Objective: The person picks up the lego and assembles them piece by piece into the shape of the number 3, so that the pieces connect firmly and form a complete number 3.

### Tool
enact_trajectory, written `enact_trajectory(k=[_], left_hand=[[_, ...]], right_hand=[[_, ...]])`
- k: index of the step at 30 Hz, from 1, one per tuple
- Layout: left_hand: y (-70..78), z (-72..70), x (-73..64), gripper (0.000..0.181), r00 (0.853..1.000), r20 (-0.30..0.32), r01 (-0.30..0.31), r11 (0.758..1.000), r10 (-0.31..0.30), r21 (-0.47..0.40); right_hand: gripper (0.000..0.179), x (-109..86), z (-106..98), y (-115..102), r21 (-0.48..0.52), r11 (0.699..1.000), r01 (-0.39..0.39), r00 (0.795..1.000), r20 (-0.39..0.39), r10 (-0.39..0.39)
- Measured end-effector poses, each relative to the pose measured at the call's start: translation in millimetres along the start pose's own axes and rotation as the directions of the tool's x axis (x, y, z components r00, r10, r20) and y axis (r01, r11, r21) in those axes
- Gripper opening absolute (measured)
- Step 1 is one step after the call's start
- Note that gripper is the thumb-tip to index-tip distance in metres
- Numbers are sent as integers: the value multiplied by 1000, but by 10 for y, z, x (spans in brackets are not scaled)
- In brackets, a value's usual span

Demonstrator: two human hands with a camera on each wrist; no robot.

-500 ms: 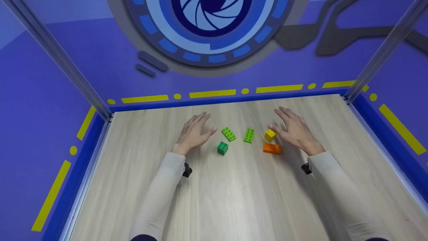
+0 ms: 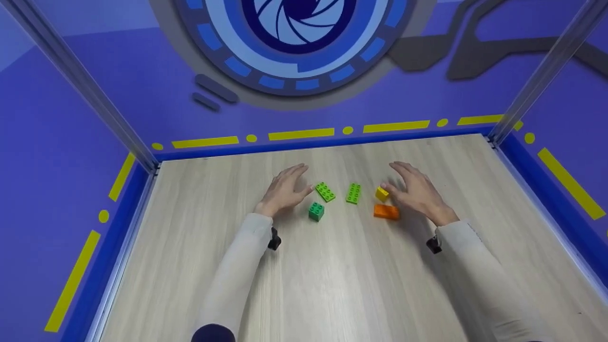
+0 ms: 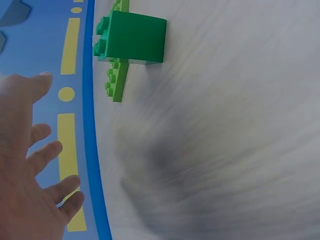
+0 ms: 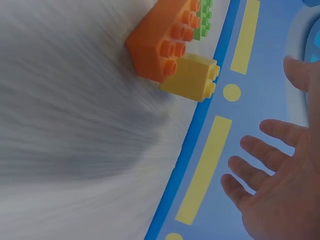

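Observation:
In the head view my left hand (image 2: 283,191) hovers over the table, fingers spread and holding nothing. Its thumb is nearest a flat light green brick (image 2: 325,192) and a dark green cube brick (image 2: 316,212). My right hand (image 2: 418,192) is likewise empty, its thumb overlapping the yellow brick (image 2: 381,194) in the head view; the right wrist view shows the hand (image 4: 280,175) apart from the yellow brick (image 4: 187,77). An orange brick (image 2: 386,212) lies just nearer than the yellow one. A second light green brick (image 2: 353,194) lies between the hands.
The wooden table (image 2: 304,294) bears all the bricks in its far middle part. A blue-purple back wall (image 2: 294,114) with yellow marks rises behind it. Side walls with metal posts (image 2: 118,121) stand left and right.
My left hand has moved a little to the right, towards the green bricks. The right hand has shifted slightly nearer and down, its thumb now over more of the yellow brick. The bricks lie as before.

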State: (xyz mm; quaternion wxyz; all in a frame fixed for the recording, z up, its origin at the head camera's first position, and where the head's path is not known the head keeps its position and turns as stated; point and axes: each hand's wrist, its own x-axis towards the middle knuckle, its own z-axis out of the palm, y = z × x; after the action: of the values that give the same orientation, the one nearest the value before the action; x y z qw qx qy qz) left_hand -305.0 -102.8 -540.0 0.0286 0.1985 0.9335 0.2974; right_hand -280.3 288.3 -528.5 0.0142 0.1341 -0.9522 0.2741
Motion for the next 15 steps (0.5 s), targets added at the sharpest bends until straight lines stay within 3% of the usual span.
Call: enact_trajectory(k=[15], left_hand=[[24, 195, 146, 58, 995, 92, 44, 999, -45, 23]], right_hand=[[73, -16, 230, 46, 104, 994, -39, 998, 50, 34]])
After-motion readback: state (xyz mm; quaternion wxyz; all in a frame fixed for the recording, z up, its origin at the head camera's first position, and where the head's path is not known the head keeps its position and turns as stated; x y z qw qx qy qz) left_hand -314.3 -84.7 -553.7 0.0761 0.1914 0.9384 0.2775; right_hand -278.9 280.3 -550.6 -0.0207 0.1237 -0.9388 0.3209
